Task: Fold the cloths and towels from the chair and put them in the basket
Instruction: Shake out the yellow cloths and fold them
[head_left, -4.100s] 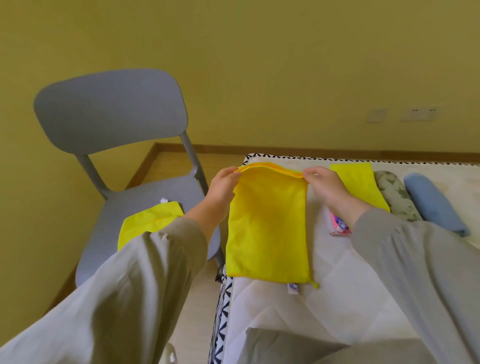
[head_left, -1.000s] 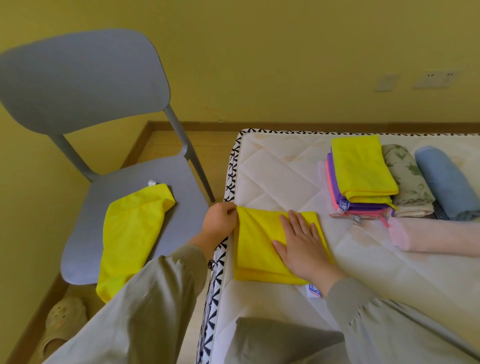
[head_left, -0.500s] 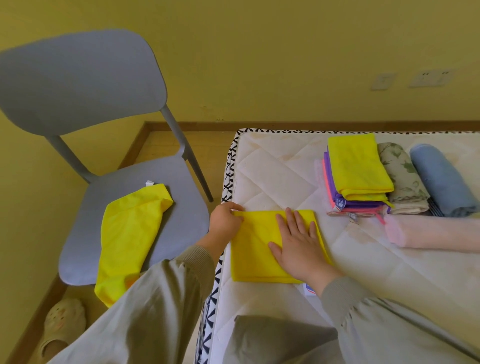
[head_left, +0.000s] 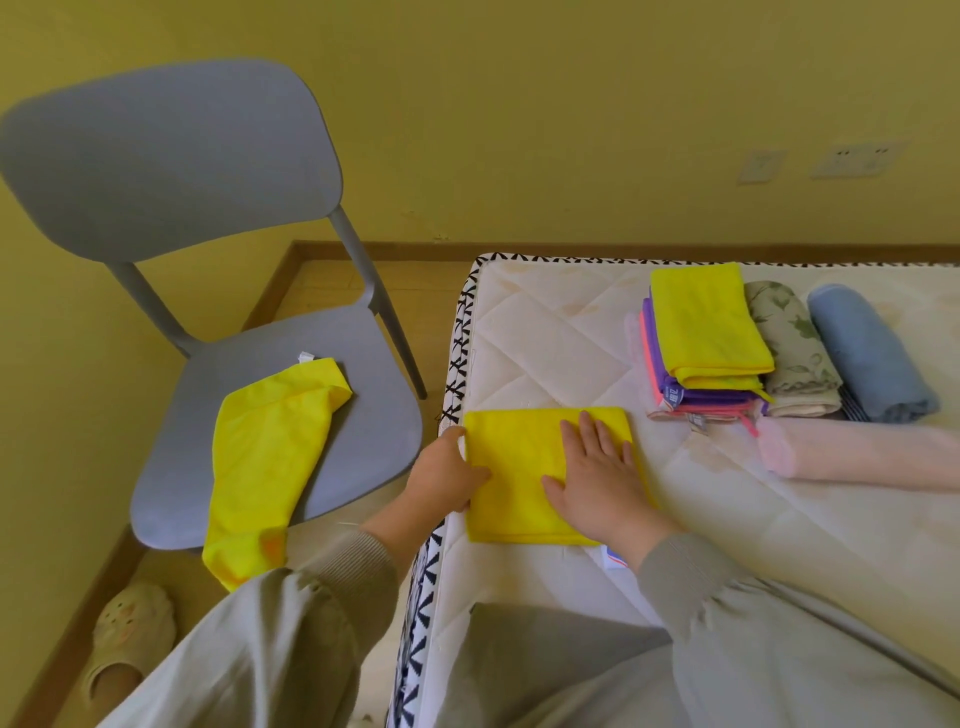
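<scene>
A folded yellow cloth (head_left: 514, 467) lies flat near the left edge of the white mattress (head_left: 545, 343). My right hand (head_left: 597, 473) presses flat on its right half, fingers straight. My left hand (head_left: 447, 475) pinches the cloth's left edge with thumb on top. Another yellow cloth (head_left: 265, 452), unfolded, lies on the seat of the grey chair (head_left: 374, 431) and hangs over its front edge. No basket is in view.
A stack of folded cloths (head_left: 701, 338), yellow on top of purple and pink, sits at the mattress's back right. Beside it lie a leaf-print roll (head_left: 789, 343), a blue roll (head_left: 867, 353) and a pink roll (head_left: 857, 452). A beige shoe (head_left: 124, 639) is on the floor.
The long yellow cloth was folded in half toward me. Over the last second my right hand slid right across it and my left hand moved along its left edge.
</scene>
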